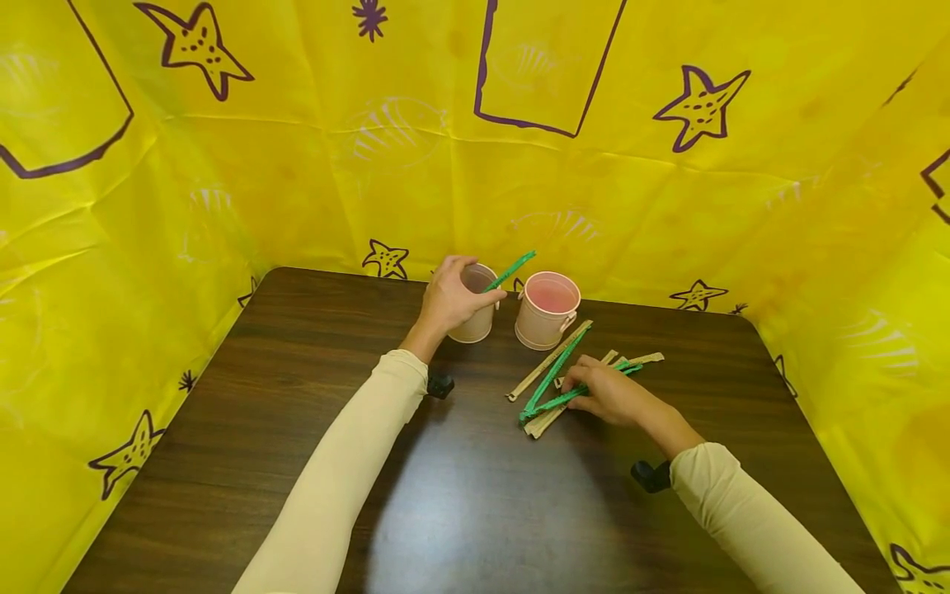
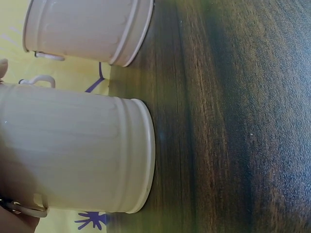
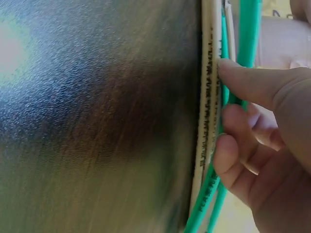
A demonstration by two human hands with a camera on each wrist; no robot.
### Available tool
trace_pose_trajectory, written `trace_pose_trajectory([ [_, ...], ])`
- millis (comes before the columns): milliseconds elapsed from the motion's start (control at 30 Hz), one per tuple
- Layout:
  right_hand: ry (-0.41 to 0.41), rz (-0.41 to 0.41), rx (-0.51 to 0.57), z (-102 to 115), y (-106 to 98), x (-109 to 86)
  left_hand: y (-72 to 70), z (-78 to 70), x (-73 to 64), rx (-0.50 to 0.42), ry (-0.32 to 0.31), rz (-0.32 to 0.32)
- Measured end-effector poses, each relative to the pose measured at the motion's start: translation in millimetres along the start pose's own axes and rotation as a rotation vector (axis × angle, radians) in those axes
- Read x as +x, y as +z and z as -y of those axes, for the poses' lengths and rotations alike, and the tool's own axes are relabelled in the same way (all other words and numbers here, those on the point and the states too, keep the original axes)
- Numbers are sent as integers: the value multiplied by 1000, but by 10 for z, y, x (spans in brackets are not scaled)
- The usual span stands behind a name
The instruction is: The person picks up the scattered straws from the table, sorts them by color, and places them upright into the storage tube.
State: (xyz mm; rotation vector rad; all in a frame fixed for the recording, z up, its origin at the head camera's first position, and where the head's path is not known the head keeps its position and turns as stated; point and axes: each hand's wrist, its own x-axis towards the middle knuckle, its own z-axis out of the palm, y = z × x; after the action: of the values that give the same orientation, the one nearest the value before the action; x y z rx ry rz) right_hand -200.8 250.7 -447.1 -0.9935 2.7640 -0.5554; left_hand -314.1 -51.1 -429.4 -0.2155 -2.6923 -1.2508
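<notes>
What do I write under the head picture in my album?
Left hand holds a bucket, right hand among green sticks and tan sticks.

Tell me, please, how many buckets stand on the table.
2: the left bucket, gripped by the left hand, and the right bucket just beside it, both near the far edge of the table.

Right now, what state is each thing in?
Left bucket: upright, open-topped
Right bucket: upright, open-topped
Upper green stick: tilted, projecting from left bucket
Other green sticks: loosely bunched
Tan sticks: loosely bunched
Left hand: holding left bucket
Right hand: touching bunched sticks; grip unclear
</notes>
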Motion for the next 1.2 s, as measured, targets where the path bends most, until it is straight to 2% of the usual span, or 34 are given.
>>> trace_pose_trajectory([
  [300, -63, -68, 6, 20, -20, 17, 8, 44, 1, -14, 5, -6],
  [500, -42, -128, 14, 51, -65, 11, 15, 45, 5, -8, 4, -1],
  [733, -79, -285, 84, 161, -374, 63, 7, 27, 5, -11, 2, 0],
  [867, -44, -375, 138, 234, -615, 84, 9, 31, 5, -14, 12, -7],
  [1033, 68, -485, 287, 371, -914, 108, 11, 27, 11, -15, 16, -7],
  [1200, 82, -666, 539, 487, -1134, 192, 8, 9, 9, -10, 10, 3],
])
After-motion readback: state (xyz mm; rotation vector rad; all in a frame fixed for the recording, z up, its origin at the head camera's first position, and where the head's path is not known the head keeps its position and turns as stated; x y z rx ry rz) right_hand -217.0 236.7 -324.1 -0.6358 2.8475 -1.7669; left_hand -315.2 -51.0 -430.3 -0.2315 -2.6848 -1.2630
